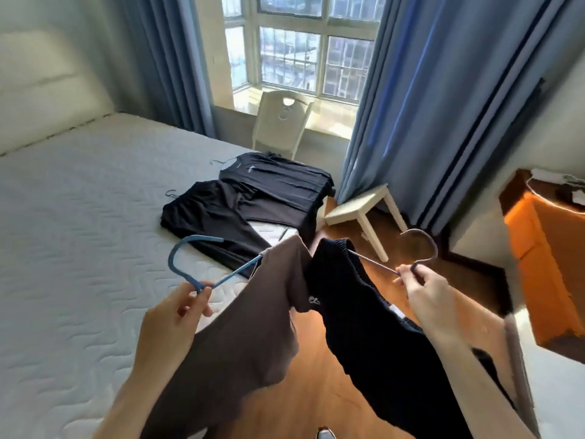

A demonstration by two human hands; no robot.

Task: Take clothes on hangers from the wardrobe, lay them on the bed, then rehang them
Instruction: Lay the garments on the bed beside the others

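Observation:
My left hand [177, 315] grips the neck of a blue hanger [190, 248] that carries a brown garment [253, 327], held above the bed's near edge. My right hand [421, 289] pinches the neck of a purple-grey hanger [424, 245] with a black knitted garment [380, 327] hanging over the wooden floor. The two garments touch in the middle. On the white mattress [79, 248] lie two dark garments on hangers: a black one [209, 217] nearer me and a black T-shirt [278, 188] at the far corner, partly draped over the bed's edge.
A cream chair [281, 122] stands by the window beyond the bed. A small cream stool [364, 210] sits on the wooden floor [316, 391] next to blue curtains [427, 122]. An orange cabinet [544, 264] stands at the right.

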